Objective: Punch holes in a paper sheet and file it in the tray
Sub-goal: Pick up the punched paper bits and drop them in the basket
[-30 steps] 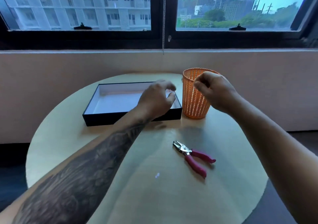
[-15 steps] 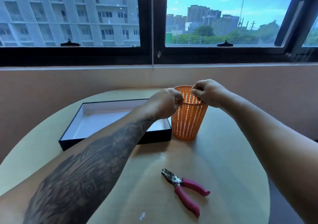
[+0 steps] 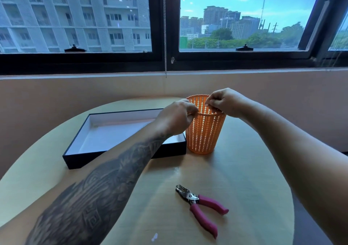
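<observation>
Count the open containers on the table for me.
2. The black tray lies left of centre on the table; the orange basket stands upright beside its right end, left hand and right hand pinching its rim. No other seems hidden.

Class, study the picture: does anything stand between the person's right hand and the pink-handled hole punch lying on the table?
Nothing visible does. The right hand is at the rim of the orange basket; the hole punch lies nearer the person, with only bare table between them.
</observation>
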A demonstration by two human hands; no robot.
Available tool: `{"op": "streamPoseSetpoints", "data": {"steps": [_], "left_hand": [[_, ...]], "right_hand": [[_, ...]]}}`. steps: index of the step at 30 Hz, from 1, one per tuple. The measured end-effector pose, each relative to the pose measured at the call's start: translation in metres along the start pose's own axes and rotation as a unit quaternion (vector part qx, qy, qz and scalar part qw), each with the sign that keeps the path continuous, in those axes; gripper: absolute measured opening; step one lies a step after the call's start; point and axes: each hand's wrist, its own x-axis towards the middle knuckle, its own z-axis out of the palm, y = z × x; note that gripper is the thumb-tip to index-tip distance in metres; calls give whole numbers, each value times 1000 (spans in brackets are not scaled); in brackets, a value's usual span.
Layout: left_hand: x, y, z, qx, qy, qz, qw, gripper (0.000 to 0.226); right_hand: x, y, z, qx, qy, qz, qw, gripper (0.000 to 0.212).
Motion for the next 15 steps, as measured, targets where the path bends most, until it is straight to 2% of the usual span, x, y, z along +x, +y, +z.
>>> {"op": "streamPoseSetpoints", "data": {"steps": [4,15], "left_hand": [[-2,1,1,-8,6,-13,1000,23],[-6,2,5,-33,12,-26,999,28]], "right_hand": [[-3,-1,2,-39,6,-23,999,5],[-5,0,6,-57,15,-38,998,9]]}}
